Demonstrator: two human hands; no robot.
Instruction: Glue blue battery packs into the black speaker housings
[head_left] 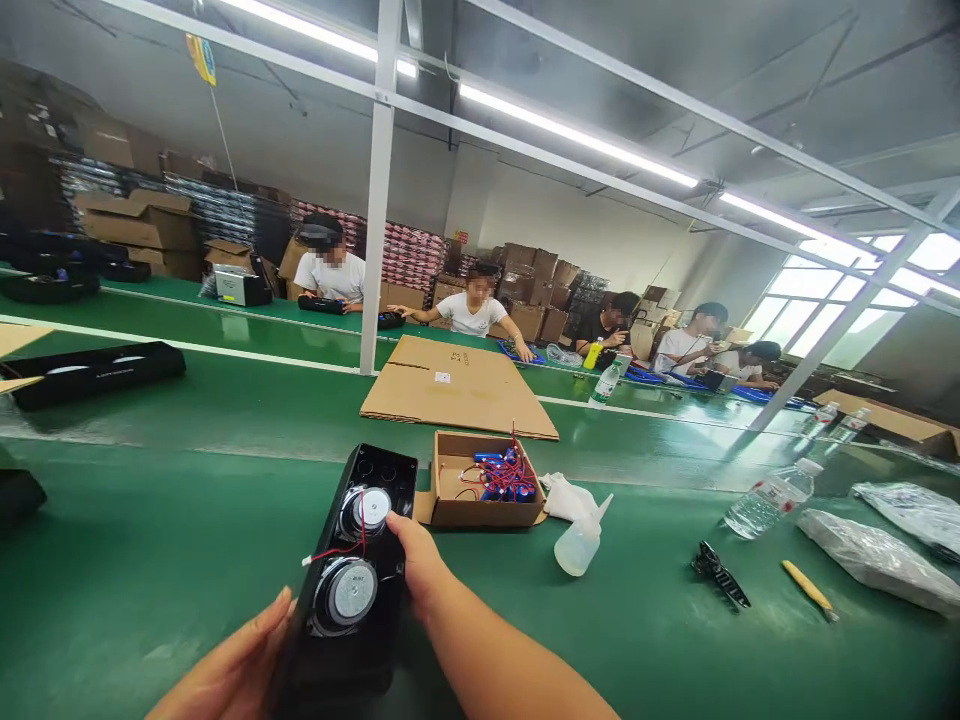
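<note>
Between my two hands is a long black speaker housing (390, 620), tilted, its inner side facing up. Two round speaker drivers sit in it, and a thin red and black wire with a white plug lies over them. My left hand (244, 645) grips the lower left side, its fingers partly hidden behind the housing. On the right edge, my right hand (416, 560) is closed with the thumb on top beside the upper driver. Just beyond stands an open cardboard box (469, 512) holding several blue battery packs (510, 480) with red and black wires.
A flat cardboard sheet (457, 385) lies behind the box. To the right are a squeeze bottle (577, 547), white cloth (568, 498), black hair clip (720, 577), wooden-handled brush (808, 588) and water bottle (772, 500). A metal post (377, 220) rises ahead; several co-workers sit across the bench.
</note>
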